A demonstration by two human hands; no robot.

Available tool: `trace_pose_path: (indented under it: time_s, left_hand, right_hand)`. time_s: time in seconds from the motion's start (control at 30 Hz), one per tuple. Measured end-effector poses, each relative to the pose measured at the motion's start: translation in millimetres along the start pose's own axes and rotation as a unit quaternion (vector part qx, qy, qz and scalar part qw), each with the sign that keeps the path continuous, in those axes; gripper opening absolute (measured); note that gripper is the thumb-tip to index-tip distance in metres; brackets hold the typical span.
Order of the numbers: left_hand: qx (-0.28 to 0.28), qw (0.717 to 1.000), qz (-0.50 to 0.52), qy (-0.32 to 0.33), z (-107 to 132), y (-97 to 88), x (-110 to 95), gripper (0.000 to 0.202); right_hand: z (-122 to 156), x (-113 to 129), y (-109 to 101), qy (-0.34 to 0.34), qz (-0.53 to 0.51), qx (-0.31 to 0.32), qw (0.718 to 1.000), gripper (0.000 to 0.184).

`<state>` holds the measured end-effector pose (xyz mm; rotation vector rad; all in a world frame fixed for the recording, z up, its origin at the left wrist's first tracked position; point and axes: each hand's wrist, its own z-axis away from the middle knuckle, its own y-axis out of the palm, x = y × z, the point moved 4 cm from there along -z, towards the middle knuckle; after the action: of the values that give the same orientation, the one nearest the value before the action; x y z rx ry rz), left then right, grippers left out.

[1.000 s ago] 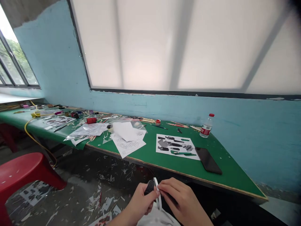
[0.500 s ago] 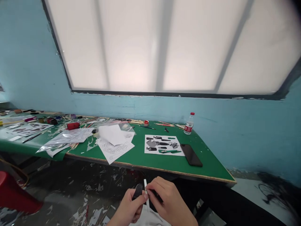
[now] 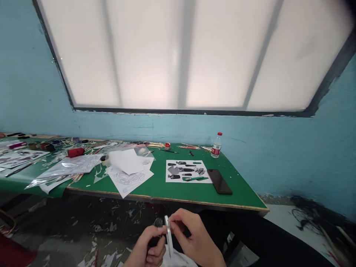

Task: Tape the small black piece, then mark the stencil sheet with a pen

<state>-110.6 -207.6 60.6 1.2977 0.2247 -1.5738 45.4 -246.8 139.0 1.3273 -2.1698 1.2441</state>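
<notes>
Low in front of me, both hands work close together below the table edge. My left hand is closed around a dark piece with pale ribs or stripes, whose lower part is hidden by the fingers. A narrow white strip stands nearly upright between the hands. My right hand pinches at the upper part of this strip with thumb and forefinger. The left thumb reaches the strip's other side. Whether the strip is stuck to the dark piece I cannot tell.
On the green table lie a printed sheet with a green pen-like tool, a black phone, white papers and a plastic sleeve. A water bottle stands at the back right. Paper scraps litter the floor.
The white strip has turned to show more of its face, and the dark piece sits lower behind the left fingers. The whole view has swung slightly to the right.
</notes>
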Motion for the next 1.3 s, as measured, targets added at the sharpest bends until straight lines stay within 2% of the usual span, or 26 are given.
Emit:
trace_pose_path:
  time_s: [0.13, 0.27, 0.47, 0.6, 0.73, 0.8, 0.93, 1.03, 1.17, 1.3]
  left_hand:
    - [-0.010, 0.998, 0.054, 0.014, -1.7, 4.1, -12.1, 0.074]
    - [-0.059, 0.993, 0.066, 0.072, -2.6, 5.9, -18.4, 0.072]
    - [-0.146, 0.972, 0.048, 0.177, 7.6, -1.4, -32.5, 0.069]
    - [-0.176, 0.960, 0.033, 0.215, 11.7, -2.8, -39.6, 0.069]
    - [-0.176, 0.960, 0.031, 0.218, 12.2, -1.0, -41.9, 0.071]
    - [-0.171, 0.961, 0.035, 0.215, 12.1, -0.9, -42.2, 0.070]
    - [-0.160, 0.963, 0.046, 0.210, 11.4, -2.1, -41.6, 0.070]
    - [-0.143, 0.968, 0.050, 0.200, 9.9, -1.6, -40.3, 0.068]
    - [-0.113, 0.975, 0.049, 0.185, 6.8, -0.2, -38.9, 0.066]
    - [-0.108, 0.980, 0.026, 0.163, 4.3, -2.4, -36.9, 0.069]
  right_hand:
    - [-1.5, 5.5, 0.0, -0.038, -0.021, 0.011, 0.999, 0.015]
    - [-1.1, 8.4, 1.5, -0.066, -0.014, 0.015, 0.998, 0.014]
    - [-0.8, 2.5, 5.1, 0.024, -0.041, 0.006, 0.999, 0.013]
    - [-0.7, -0.1, 7.5, 0.062, -0.089, 0.002, 0.994, 0.015]
    - [-0.8, -3.5, 7.2, 0.091, -0.164, 0.000, 0.982, 0.016]
    - [-1.6, -8.0, 8.6, 0.118, -0.200, 0.019, 0.972, 0.018]
    - [-3.9, -22.3, 20.0, 0.183, -0.288, 0.073, 0.937, 0.028]
    - [-5.0, -32.9, 30.4, 0.230, -0.325, 0.063, 0.915, 0.038]
    - [-5.9, -38.7, 37.0, 0.250, -0.319, 0.022, 0.914, 0.047]
    - [-7.7, -39.1, 32.8, 0.234, -0.297, -0.009, 0.926, 0.043]
